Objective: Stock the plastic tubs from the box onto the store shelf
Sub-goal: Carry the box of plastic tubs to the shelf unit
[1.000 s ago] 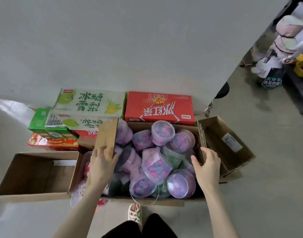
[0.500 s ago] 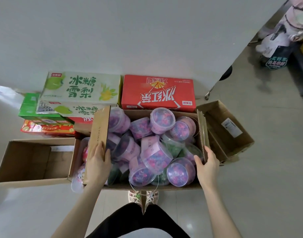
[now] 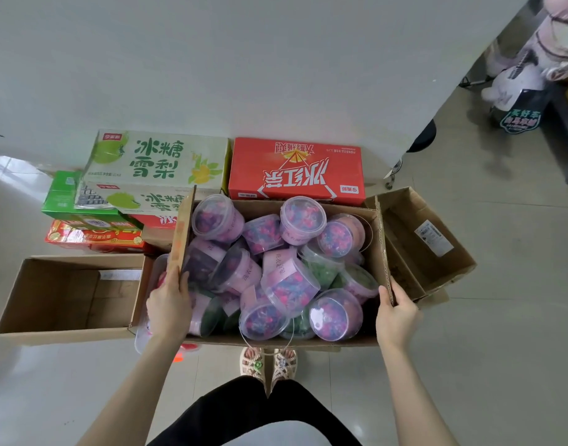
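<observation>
An open cardboard box (image 3: 276,342) is held above the floor in front of me, piled with several clear plastic tubs (image 3: 289,286) of pink, purple and green contents with clear lids. My left hand (image 3: 168,305) grips the box's upright left flap near its front corner. My right hand (image 3: 396,317) grips the right flap at its front corner. A thin wire handle of one tub hangs over the box's front edge. No store shelf is in view.
An empty cardboard box (image 3: 67,297) lies on the floor at left. Green and white drink cartons (image 3: 154,162) and a red carton (image 3: 297,170) sit against the grey wall. Another open box (image 3: 421,243) lies at right. My sandalled feet (image 3: 269,365) stand below.
The box of tubs has risen off the floor with both hands on its side flaps. My feet now show beneath its front edge, and the view has shifted back.
</observation>
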`<state>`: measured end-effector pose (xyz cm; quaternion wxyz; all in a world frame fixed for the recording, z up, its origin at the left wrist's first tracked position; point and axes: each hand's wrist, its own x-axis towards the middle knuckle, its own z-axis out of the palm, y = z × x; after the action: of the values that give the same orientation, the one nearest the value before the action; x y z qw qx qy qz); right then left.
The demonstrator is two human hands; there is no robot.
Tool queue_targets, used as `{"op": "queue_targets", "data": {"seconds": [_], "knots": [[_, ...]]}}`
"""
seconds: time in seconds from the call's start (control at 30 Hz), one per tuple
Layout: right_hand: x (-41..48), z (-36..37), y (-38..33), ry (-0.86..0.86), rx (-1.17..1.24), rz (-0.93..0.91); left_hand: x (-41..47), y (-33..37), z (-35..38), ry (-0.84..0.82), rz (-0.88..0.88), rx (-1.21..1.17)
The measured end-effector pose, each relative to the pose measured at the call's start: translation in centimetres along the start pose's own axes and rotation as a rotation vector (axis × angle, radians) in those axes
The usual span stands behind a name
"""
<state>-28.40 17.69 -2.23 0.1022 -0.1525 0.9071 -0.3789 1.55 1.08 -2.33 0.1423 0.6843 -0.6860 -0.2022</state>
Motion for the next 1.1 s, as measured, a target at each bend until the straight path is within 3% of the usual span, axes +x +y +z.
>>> {"op": "queue_targets", "data": {"seconds": [0.3, 0.53, 0.63, 0.87, 1.1], "knots": [[-0.4, -1.6, -1.1, 0.066, 0.080, -0.026, 0.4, -2.3, -3.2, 0.121, 0.002, -0.087], [-1.7, -1.9, -3.2, -0.040, 0.049, -0.196, -4.6, -5.9, -6.0, 0.192, -0.175, -0.132], [-1.9, -1.2, -4.2, -0.126, 0.056, -0.308, -7.5, -7.7, -7.0, 0.247, -0.245, -0.049], [-2.9, 1.2, -7.4, -0.386, 0.058, -0.532, -17.4, -11.0, -8.3, 0.436, -0.540, -0.011], [-10.2, 5.6, -12.2, -0.683, 0.024, -0.832, -30.2, -14.2, -8.8, 0.567, -0.991, -0.009]]}}
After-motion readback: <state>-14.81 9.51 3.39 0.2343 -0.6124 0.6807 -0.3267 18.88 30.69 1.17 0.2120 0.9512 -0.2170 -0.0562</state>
